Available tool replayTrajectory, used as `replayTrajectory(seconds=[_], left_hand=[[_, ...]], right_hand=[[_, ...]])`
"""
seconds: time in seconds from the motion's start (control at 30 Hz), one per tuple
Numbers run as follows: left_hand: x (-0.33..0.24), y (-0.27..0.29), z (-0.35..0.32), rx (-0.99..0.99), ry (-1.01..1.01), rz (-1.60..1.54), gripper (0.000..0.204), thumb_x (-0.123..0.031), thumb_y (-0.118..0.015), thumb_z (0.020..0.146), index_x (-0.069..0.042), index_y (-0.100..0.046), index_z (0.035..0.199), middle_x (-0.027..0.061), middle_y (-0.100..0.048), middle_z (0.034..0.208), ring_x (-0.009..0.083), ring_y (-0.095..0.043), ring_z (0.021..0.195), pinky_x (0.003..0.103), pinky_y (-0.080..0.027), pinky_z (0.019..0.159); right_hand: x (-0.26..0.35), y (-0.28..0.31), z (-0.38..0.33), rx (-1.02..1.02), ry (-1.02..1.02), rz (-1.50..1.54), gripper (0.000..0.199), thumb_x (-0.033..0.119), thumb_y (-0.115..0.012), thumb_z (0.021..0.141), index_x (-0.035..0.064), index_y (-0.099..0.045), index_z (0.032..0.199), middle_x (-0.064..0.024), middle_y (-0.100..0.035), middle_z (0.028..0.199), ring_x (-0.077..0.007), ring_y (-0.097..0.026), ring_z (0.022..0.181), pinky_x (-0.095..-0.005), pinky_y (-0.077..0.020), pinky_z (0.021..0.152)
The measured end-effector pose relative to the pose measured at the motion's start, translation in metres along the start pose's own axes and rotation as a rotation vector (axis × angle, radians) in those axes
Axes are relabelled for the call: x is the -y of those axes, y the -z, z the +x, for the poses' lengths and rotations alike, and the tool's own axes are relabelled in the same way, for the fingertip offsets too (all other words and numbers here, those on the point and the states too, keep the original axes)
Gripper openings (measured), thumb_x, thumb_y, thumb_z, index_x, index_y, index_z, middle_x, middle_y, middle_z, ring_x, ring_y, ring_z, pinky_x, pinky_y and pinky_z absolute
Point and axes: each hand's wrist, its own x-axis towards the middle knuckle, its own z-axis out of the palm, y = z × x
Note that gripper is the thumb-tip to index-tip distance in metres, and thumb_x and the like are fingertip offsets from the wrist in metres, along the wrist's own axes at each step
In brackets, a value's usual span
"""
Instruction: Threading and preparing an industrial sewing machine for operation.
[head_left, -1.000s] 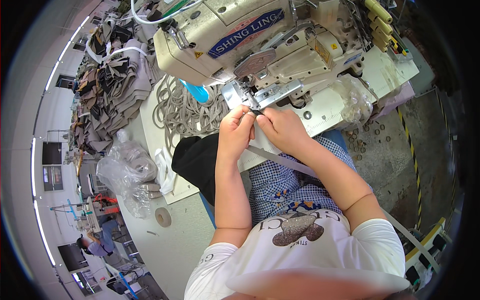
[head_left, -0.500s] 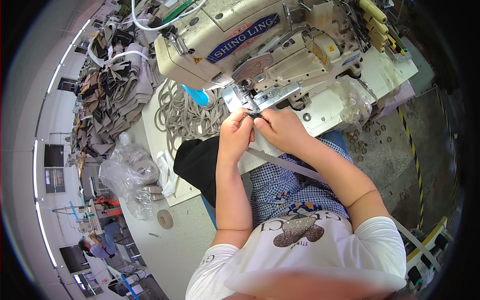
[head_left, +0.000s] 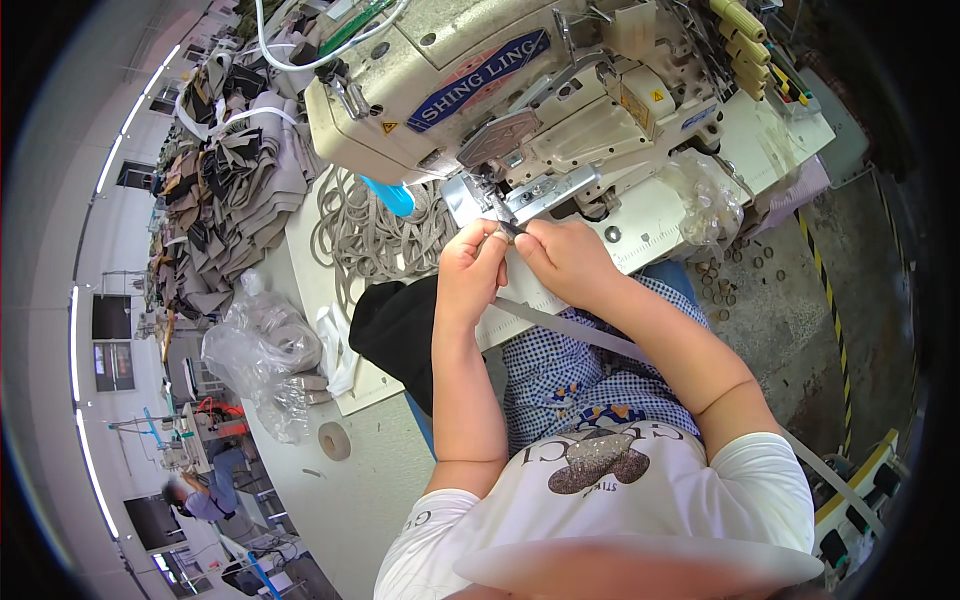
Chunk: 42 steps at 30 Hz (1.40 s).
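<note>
My left hand point(head_left: 470, 268) and my right hand point(head_left: 568, 262) meet just in front of the presser foot of a cream industrial sewing machine point(head_left: 390, 85). Fingers and thumbs of both are pinched on a small black fabric piece point(head_left: 511, 228), mostly covered by the fingertips. Below the hands, a long grey band point(head_left: 580, 329) slants across my lap to the lower right. Left of my left forearm, black cloth point(head_left: 394, 332) drapes over the table edge. A heap of looped grey strips point(head_left: 375, 232) lies beyond it, next to a blue piece point(head_left: 392, 198).
At the left are a clear plastic bag point(head_left: 255, 340), a grey tape roll point(head_left: 334, 441) and a tall pile of cut fabric point(head_left: 235, 180). Crumpled plastic point(head_left: 695, 200) sits at the table's right. Small rings point(head_left: 733, 275) lie on the floor. A person point(head_left: 205, 495) sits far left.
The fingertips have shifted slightly at the presser foot, and the black piece between them now shows at a different angle. Otherwise the hands stay in place; the view has moved a little.
</note>
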Motion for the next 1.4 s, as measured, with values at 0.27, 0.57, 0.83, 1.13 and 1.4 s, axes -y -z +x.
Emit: replayTrajectory(seconds=[0.27,0.57,0.83,1.13,1.4], left_hand=[[0.004,0.001,0.001,-0.002,-0.015,0.015,0.010,-0.013,-0.051,0.086,-0.008,-0.056,0.078,-0.0040,-0.047,0.051,0.0023,-0.040,0.041,0.019,-0.027,0.037],[0.000,0.000,0.000,-0.013,0.000,0.035,0.013,-0.013,-0.050,0.087,-0.007,-0.058,0.079,-0.0035,-0.047,0.050,0.0026,-0.041,0.041,0.020,-0.028,0.037],[-0.003,-0.001,-0.032,-0.116,-0.540,0.713,0.014,-0.016,-0.057,0.084,-0.005,-0.064,0.089,0.0037,-0.052,0.059,0.0166,-0.050,0.051,0.028,-0.040,0.051],[0.004,0.028,0.020,-0.221,-0.619,0.695,0.019,-0.021,-0.059,0.082,-0.009,-0.068,0.094,0.0091,-0.056,0.074,0.0234,-0.053,0.071,0.033,-0.041,0.063],[0.036,0.072,0.035,-0.735,-0.525,1.155,0.020,-0.023,-0.057,0.083,-0.007,-0.067,0.090,0.0082,-0.056,0.086,0.0231,-0.053,0.079,0.033,-0.041,0.069]], right_hand=[[0.004,0.001,0.002,0.005,0.001,-0.029,0.031,0.027,-0.050,0.085,0.0020,-0.051,0.065,-0.0157,-0.054,0.054,-0.0340,-0.055,0.052,-0.0429,-0.0416,0.049],[0.002,-0.001,0.003,-0.018,0.039,-0.064,0.032,0.028,-0.050,0.085,0.0030,-0.052,0.065,-0.0143,-0.054,0.054,-0.0331,-0.055,0.050,-0.0433,-0.0424,0.049],[-0.023,0.035,-0.034,0.006,-0.040,-0.057,0.022,0.022,-0.051,0.084,0.0015,-0.055,0.076,-0.0170,-0.057,0.065,-0.0353,-0.056,0.058,-0.0425,-0.0420,0.052],[-0.064,0.063,-0.056,-0.164,0.015,-0.565,0.035,0.009,-0.061,0.074,0.0034,-0.060,0.108,-0.0098,-0.045,0.081,-0.0267,-0.049,0.080,-0.0356,-0.0408,0.068],[-0.071,0.053,-0.044,-0.309,0.061,-0.703,0.034,0.005,-0.062,0.072,0.0013,-0.061,0.105,-0.0100,-0.050,0.093,-0.0264,-0.048,0.084,-0.0348,-0.0409,0.071]])
